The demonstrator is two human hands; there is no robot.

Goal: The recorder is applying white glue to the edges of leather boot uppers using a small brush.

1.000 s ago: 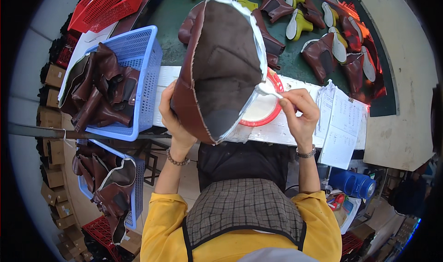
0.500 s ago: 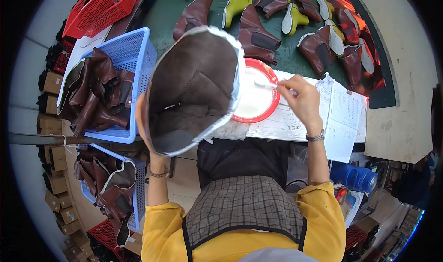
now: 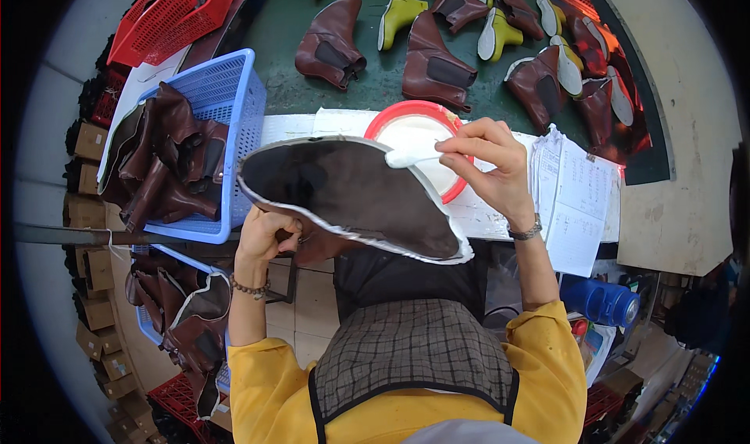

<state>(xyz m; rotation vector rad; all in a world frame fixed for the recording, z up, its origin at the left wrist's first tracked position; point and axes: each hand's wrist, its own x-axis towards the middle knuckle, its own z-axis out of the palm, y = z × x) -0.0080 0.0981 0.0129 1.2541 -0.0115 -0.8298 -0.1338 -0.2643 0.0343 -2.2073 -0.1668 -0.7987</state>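
Observation:
My left hand (image 3: 269, 237) is closed on a brown leather boot upper (image 3: 344, 186), tilted so its dark lining and white-coated rim face up. Between the fingertips of my right hand (image 3: 492, 159) is a small brush (image 3: 405, 158) whose head is covered in white paste. The brush head overlaps the far rim of the boot upper; contact looks likely. Just behind it stands a round red tub (image 3: 377, 120) holding white paste (image 3: 422, 136), partly hidden by the boot upper and my right hand.
Ankle boots (image 3: 332, 41) and yellow-green boot forms (image 3: 400, 22) lie on the green table (image 3: 269, 84). Blue baskets (image 3: 248, 116) of brown uppers stand at left, beyond them red baskets (image 3: 168, 22). Written sheets (image 3: 578, 209) and a blue bottle (image 3: 600, 302) are at right.
The boot upper has turned and tipped lower, its opening now flatter, uncovering a boot on the table. My right hand has brought the brush left from the tub to the upper's rim.

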